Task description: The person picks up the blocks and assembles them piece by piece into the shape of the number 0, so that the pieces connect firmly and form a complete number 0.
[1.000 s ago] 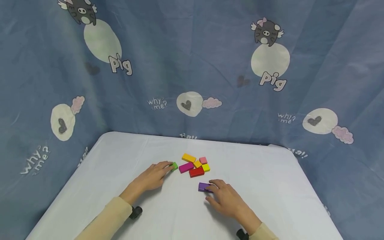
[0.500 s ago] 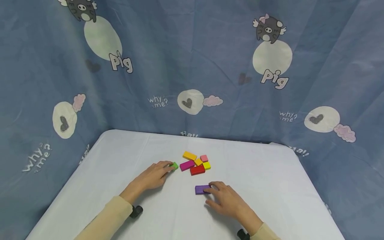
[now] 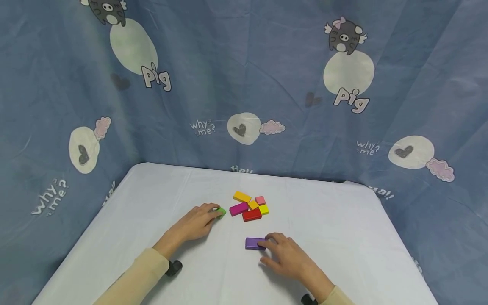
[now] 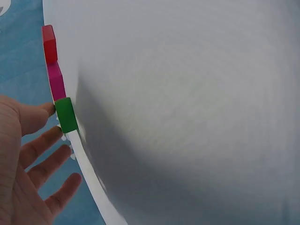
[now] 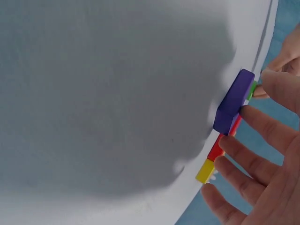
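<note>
A small green block [image 3: 222, 213] stands at the fingertips of my left hand [image 3: 194, 222]. In the left wrist view, thumb and index finger pinch the green block [image 4: 66, 115] from two sides, the other fingers spread apart. Nearer the front lies a long purple block [image 3: 253, 243], flat on the white table. My right hand [image 3: 287, 256] touches it with the index finger on top and the middle finger at its right end. The thumb is apart from it. In the right wrist view the fingers reach to the side of the purple block [image 5: 233, 101].
Behind the hands lies a loose cluster: a magenta block [image 3: 238, 209], a red block [image 3: 252, 215], an orange-yellow block [image 3: 242, 196], a small orange one [image 3: 253, 205], a pink one [image 3: 260, 200] and a yellow one [image 3: 264, 209]. A blue printed curtain [image 3: 213, 63] hangs behind the table [image 3: 324, 220].
The purple block has slid left and a little toward the front, turning slightly, with my right fingers on it. The green block has turned slightly in my left fingertips. The cluster stays put.
</note>
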### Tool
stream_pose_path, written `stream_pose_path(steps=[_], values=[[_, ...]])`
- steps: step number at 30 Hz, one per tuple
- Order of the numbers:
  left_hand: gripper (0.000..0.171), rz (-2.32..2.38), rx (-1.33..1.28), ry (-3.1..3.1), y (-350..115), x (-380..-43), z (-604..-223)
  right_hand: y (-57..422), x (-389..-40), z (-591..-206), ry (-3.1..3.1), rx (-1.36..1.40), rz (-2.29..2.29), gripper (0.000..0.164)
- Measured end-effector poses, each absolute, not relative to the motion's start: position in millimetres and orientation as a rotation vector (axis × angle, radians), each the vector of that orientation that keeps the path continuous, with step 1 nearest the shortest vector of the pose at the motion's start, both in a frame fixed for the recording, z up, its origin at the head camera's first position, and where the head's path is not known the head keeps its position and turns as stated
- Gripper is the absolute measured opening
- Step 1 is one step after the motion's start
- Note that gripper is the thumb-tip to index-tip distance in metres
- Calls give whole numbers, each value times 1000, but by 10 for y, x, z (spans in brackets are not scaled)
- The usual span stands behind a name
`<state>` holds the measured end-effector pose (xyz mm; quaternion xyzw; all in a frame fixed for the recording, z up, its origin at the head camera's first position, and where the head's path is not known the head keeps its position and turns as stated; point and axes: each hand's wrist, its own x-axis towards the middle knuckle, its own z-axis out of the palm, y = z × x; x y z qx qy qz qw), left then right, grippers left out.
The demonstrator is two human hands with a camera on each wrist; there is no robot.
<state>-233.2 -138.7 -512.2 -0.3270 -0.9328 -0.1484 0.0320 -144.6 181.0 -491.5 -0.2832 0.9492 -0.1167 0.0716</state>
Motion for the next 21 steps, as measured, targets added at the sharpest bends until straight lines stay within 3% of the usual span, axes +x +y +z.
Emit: stream_pose_path(steps=[21], values=[[28,-517,-1092,-2856,-1343,-2215,-5091,1709,-1326,-4947,2844,-1023,-327,45]])
